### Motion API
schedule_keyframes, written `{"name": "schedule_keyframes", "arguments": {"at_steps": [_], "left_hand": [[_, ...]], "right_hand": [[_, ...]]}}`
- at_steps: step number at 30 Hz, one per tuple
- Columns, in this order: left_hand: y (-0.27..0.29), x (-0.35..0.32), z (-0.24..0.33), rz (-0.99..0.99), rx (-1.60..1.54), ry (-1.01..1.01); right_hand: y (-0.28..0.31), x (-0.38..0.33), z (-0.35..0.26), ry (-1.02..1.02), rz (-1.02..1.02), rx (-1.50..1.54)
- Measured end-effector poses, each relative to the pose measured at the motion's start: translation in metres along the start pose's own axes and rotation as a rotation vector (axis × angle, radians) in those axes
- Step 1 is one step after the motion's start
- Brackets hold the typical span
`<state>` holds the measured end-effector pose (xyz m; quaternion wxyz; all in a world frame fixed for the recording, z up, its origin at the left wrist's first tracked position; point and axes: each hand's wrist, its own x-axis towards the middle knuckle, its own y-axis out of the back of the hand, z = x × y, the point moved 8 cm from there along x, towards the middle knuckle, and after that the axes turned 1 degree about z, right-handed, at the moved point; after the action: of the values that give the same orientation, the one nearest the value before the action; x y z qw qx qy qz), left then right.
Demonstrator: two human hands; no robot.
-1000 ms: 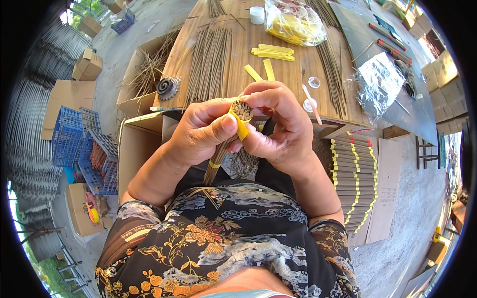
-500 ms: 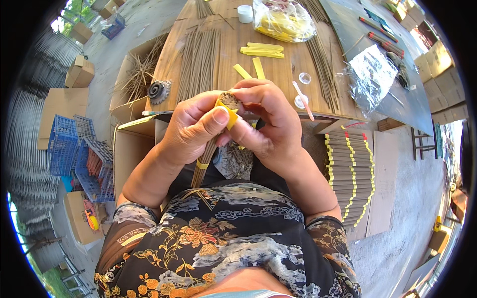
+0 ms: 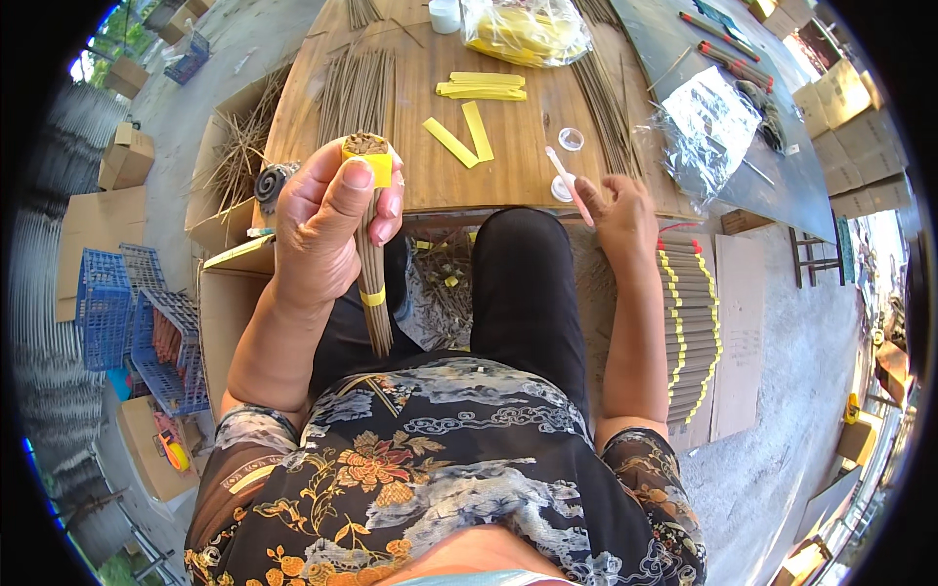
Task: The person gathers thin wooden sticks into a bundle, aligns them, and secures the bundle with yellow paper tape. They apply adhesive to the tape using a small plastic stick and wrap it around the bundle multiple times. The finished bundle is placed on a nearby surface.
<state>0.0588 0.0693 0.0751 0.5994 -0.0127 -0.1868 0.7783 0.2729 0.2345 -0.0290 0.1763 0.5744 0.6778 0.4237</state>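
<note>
Two yellow bands (image 3: 372,296) ringed the stick bundle (image 3: 368,262), left hand (image 3: 322,215) wrapped snugly round it! Right hand (image 3: 625,217) at the brush (image 3: 569,179), worktop's (image 3: 430,198) near edge, grip unclear; strips (image 3: 451,144) waited.

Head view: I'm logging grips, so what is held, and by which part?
The left hand holds the stick bundle near its upper end, at the yellow strip. The right hand is at the pink stick; whether it grips cannot be told.
</note>
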Motion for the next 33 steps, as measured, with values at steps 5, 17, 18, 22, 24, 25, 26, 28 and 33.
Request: {"name": "schedule_keyframes", "arguments": {"at_steps": [5,17,18,22,24,25,26,28,33], "left_hand": [[0.001,0.001,-0.008,0.007,-0.013,-0.004],[0.013,0.002,-0.013,0.046,0.041,-0.002],[0.013,0.002,-0.013,0.054,0.046,-0.002],[0.013,-0.001,-0.014,0.089,0.068,-0.008],[0.013,-0.002,-0.014,0.093,0.079,-0.005],[0.012,-0.003,-0.015,0.088,0.084,0.002],[0.012,-0.003,-0.015,0.084,0.089,0.008],[0.011,-0.002,-0.017,0.060,0.029,0.010],[0.015,-0.001,-0.022,0.070,-0.042,0.036]], "right_hand": [[-0.053,-0.005,0.043,-0.222,-0.282,0.068],[0.024,-0.019,0.010,-0.010,0.024,0.134],[0.027,-0.022,0.008,0.032,0.043,0.052],[0.017,-0.022,-0.005,0.021,-0.105,-0.161],[0.008,-0.018,-0.006,0.069,-0.108,-0.223],[0.003,-0.016,-0.007,0.093,-0.109,-0.253],[-0.001,-0.014,-0.007,0.087,-0.127,-0.263],[-0.009,-0.010,-0.008,0.074,-0.162,-0.281],[-0.016,-0.005,-0.009,0.122,-0.145,-0.295]]}}
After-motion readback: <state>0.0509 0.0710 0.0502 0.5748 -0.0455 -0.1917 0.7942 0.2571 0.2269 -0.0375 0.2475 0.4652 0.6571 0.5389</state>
